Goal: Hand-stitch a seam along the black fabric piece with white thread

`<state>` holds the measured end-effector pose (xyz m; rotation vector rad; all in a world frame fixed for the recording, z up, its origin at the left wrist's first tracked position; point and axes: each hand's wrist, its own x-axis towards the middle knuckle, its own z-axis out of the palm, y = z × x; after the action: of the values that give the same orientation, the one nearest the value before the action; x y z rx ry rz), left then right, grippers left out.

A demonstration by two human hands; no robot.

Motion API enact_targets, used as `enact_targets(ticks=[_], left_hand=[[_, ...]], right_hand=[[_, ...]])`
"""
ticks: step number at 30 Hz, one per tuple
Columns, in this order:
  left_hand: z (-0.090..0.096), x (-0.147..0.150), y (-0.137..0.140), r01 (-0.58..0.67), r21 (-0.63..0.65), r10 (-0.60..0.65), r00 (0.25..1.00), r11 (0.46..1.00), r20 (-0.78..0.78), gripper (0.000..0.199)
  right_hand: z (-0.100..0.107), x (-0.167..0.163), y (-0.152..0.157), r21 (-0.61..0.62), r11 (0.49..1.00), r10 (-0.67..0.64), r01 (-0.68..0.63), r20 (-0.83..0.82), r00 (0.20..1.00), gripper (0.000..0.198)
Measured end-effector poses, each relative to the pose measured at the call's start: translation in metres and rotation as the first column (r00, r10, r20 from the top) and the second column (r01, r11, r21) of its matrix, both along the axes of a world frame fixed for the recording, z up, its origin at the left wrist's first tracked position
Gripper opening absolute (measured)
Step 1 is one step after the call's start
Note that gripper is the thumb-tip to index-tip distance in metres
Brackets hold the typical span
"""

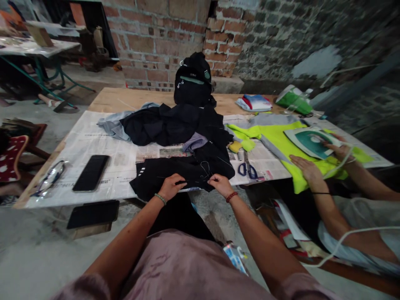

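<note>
A black garment [165,166] with small white stripes lies at the table's near edge, in front of me. My left hand [170,187] pinches its near edge, thumb and fingers together. A short way to the right, my right hand [221,185] is closed on the same edge. Loose white thread [205,166] curls over the cloth by my right fingers. Whether a needle is between those fingers is too small to tell. Dark blue-handled scissors [247,170] lie on the newspaper to the right of the garment.
Beyond is a heap of dark clothes [165,123] and a black backpack [193,81]. A phone [91,173] and glasses [51,177] lie at left. At right, a co-worker's hand [339,146] holds a green iron [312,142] with a white cord, on a yellow garment [275,135].
</note>
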<state>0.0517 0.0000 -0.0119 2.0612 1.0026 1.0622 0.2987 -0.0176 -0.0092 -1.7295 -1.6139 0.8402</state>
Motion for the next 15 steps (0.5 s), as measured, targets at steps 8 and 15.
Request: enact_targets(ticks=[8,15], left_hand=[[0.002,0.0,0.0,-0.022,-0.038,0.021,1.0,0.999,-0.016,0.005],[-0.001,0.0,0.001,-0.014,-0.025,0.016,0.997,1.0,0.082,0.006]], right_hand=[[-0.002,0.002,0.0,-0.02,1.0,0.0,-0.001,-0.027,1.0,0.019],[0.01,0.009,-0.011,-0.027,0.987,0.157,-0.16,-0.086,0.984,0.031]])
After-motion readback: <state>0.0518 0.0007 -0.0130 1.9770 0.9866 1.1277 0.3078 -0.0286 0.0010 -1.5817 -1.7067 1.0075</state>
